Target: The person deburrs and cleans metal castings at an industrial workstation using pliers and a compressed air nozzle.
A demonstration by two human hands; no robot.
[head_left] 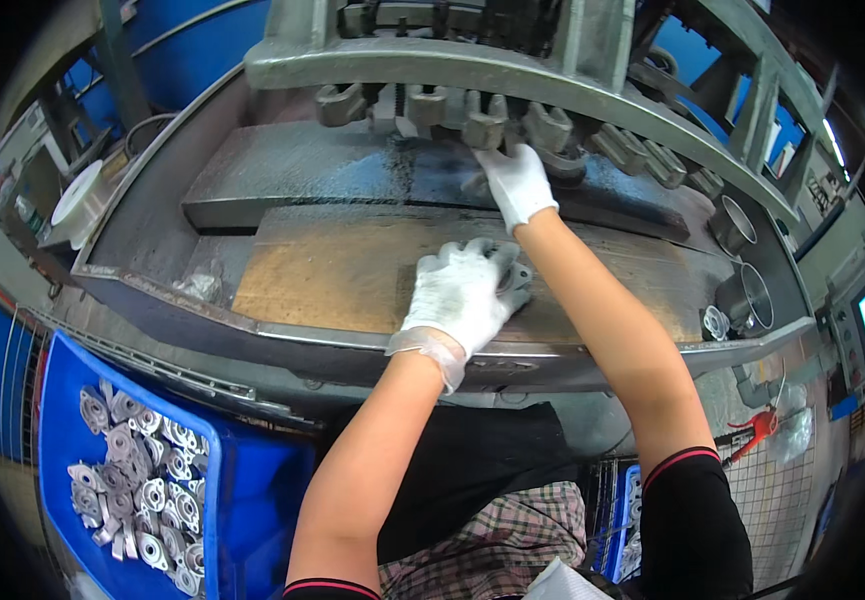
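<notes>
My left hand, in a white glove with a clear cuff, is closed around a small grey metal casting low over the brown board. A flange with a hole shows beyond its fingers; the rest of the casting is covered by the glove. Farther forward, my right hand, also white-gloved, reaches up against one of the forked metal blocks hanging under the machine's crossbar. Its fingertips are partly hidden there, so whether they grip anything is unclear.
A grey metal trough surrounds the work area, under a heavy crossbar. Metal cups stand at its right end beside a loose casting. Lower left, a blue bin holds several castings. A red-handled tool hangs at right.
</notes>
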